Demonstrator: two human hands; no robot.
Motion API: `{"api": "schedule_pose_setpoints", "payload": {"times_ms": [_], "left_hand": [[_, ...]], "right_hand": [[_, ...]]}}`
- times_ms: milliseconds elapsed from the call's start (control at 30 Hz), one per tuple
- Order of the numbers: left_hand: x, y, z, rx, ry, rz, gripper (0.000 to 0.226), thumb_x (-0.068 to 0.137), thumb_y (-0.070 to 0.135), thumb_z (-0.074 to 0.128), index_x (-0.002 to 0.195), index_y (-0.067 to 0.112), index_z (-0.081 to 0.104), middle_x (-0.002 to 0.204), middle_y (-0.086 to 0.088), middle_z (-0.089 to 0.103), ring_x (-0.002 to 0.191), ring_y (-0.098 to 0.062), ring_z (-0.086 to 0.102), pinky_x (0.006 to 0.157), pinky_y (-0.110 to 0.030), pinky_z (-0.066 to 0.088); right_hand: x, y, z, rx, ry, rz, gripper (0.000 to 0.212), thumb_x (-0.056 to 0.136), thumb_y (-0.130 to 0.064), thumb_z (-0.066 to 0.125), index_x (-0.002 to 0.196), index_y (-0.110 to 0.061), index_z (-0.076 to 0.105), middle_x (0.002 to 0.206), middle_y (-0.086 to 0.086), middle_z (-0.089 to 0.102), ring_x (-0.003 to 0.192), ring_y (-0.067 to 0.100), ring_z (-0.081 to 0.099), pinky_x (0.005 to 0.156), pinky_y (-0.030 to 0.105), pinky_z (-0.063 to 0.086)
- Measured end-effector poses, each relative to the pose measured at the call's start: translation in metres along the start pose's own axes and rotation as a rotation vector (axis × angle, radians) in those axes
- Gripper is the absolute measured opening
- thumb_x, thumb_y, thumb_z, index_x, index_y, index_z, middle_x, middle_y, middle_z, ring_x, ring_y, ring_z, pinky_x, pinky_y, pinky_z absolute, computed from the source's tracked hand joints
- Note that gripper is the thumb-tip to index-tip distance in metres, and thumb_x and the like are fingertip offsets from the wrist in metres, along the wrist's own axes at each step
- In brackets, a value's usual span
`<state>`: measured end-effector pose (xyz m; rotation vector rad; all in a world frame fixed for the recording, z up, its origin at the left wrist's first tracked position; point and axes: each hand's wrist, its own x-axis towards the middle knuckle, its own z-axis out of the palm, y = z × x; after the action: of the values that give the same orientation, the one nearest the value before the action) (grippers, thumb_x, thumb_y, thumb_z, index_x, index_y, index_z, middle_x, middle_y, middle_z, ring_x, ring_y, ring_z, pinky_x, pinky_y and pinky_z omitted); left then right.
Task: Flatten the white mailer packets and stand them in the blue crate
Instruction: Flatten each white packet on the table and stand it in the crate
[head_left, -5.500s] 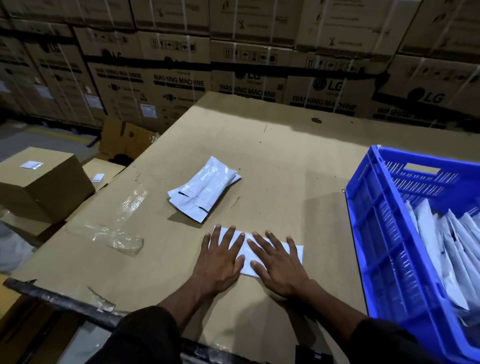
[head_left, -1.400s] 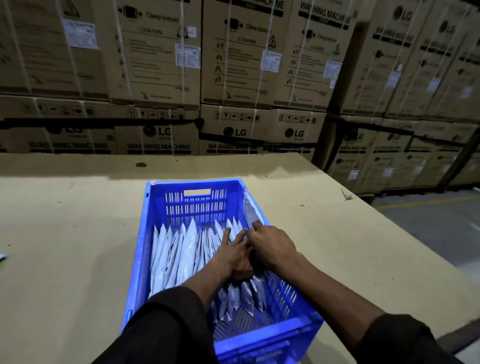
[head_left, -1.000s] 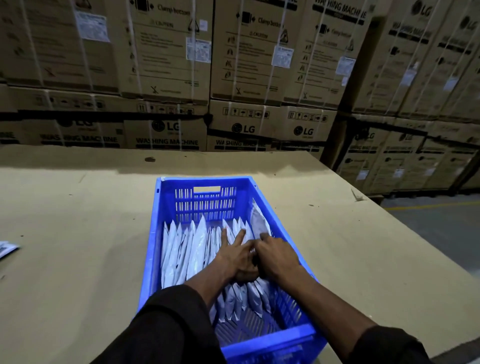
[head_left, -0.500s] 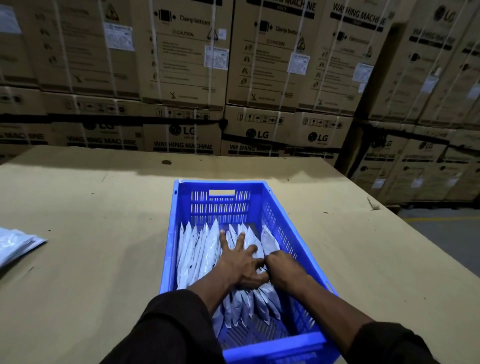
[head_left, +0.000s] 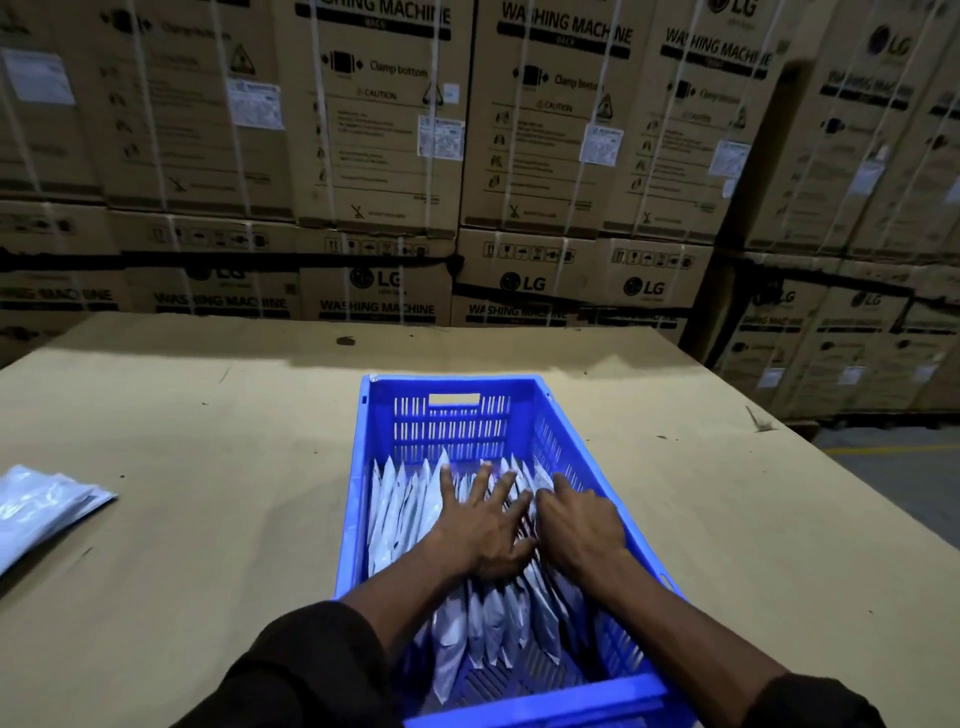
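Left hand: my left hand (head_left: 480, 525) lies flat, fingers spread and straight, pressing on the packet tops.
Right hand: my right hand (head_left: 579, 522) rests just beside it at 3 o'clock, fingers relaxed on the packets, gripping nothing.
Packets: white mailer packets (head_left: 400, 512) stand on edge in the blue crate (head_left: 524, 706).
Loose pile: more packets (head_left: 41, 512) lie at 9 o'clock on the cardboard tabletop (head_left: 208, 493).

Both arms reach forward, left grip (head_left: 480, 525) flat with fingers spread, right grip (head_left: 579, 525) loosely curled just beside it.
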<state>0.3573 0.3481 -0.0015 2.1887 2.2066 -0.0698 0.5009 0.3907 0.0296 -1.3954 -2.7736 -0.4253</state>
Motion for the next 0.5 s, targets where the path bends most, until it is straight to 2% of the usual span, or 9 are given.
{"api": "schedule_pose_setpoints", "payload": {"times_ms": [67, 167, 200, 267, 300, 433, 500], "left_hand": [[-0.006, -0.011, -0.011, 0.097, 0.068, -0.054, 0.073, 0.104, 0.059, 0.029, 0.165, 0.025, 0.005, 0.173, -0.004, -0.009, 0.157, -0.033, -0.016, 0.106, -0.079, -0.019], [-0.020, -0.038, -0.023, 0.152, 0.239, -0.146, 0.071, 0.104, 0.056, 0.031, 0.164, 0.023, 0.013, 0.173, -0.007, -0.006, 0.157, -0.036, -0.016, 0.105, -0.077, -0.023], [-0.024, -0.050, -0.026, 0.156, 0.320, -0.167, 0.069, 0.102, 0.055, 0.030, 0.163, 0.023, 0.023, 0.173, -0.009, 0.002, 0.158, -0.038, -0.010, 0.106, -0.076, -0.021], [-0.041, -0.078, -0.031, 0.156, 0.426, -0.215, 0.070, 0.092, 0.055, 0.033, 0.150, 0.020, 0.051, 0.167, -0.013, 0.029, 0.156, -0.040, 0.016, 0.113, -0.076, -0.002], [-0.052, -0.095, -0.032, 0.171, 0.477, -0.237, 0.071, 0.087, 0.055, 0.035, 0.144, 0.018, 0.059, 0.162, -0.014, 0.038, 0.153, -0.040, 0.025, 0.113, -0.075, 0.007], [-0.102, -0.161, -0.042, 0.183, 0.565, -0.405, 0.070, 0.086, 0.056, 0.039, 0.141, 0.017, 0.058, 0.160, -0.015, 0.040, 0.152, -0.041, 0.027, 0.112, -0.076, 0.014], [-0.133, -0.199, -0.037, 0.197, 0.559, -0.498, 0.068, 0.087, 0.056, 0.053, 0.142, 0.017, 0.056, 0.161, -0.014, 0.037, 0.153, -0.041, 0.023, 0.113, -0.076, 0.014]], "right_hand": [[0.008, -0.002, -0.002, 0.064, 0.107, -0.010, 0.040, 0.094, -0.039, 0.046, 0.125, -0.018, 0.060, 0.143, 0.011, 0.053, 0.110, 0.036, 0.065, 0.078, 0.043, 0.056], [0.024, -0.016, -0.014, 0.130, 0.172, -0.078, 0.058, 0.091, -0.050, 0.033, 0.128, -0.015, 0.062, 0.142, 0.015, 0.055, 0.128, 0.039, 0.054, 0.093, 0.055, 0.052], [0.029, -0.024, -0.021, 0.136, 0.218, -0.103, 0.061, 0.092, -0.051, 0.033, 0.133, -0.015, 0.060, 0.145, 0.014, 0.053, 0.134, 0.038, 0.049, 0.099, 0.058, 0.048], [0.040, -0.047, -0.039, 0.152, 0.316, -0.169, 0.064, 0.094, -0.054, 0.032, 0.140, -0.015, 0.054, 0.151, 0.014, 0.046, 0.142, 0.037, 0.039, 0.106, 0.063, 0.039], [0.046, -0.062, -0.049, 0.163, 0.345, -0.200, 0.064, 0.095, -0.055, 0.032, 0.142, -0.016, 0.052, 0.153, 0.014, 0.044, 0.144, 0.037, 0.036, 0.107, 0.064, 0.036], [0.067, -0.128, -0.087, 0.181, 0.326, -0.301, 0.068, 0.097, -0.058, 0.025, 0.146, -0.015, 0.047, 0.155, 0.013, 0.040, 0.146, 0.037, 0.031, 0.110, 0.065, 0.030], [0.076, -0.171, -0.104, 0.191, 0.310, -0.365, 0.073, 0.096, -0.060, 0.017, 0.150, -0.016, 0.039, 0.160, 0.013, 0.033, 0.150, 0.036, 0.023, 0.113, 0.064, 0.024]]}}
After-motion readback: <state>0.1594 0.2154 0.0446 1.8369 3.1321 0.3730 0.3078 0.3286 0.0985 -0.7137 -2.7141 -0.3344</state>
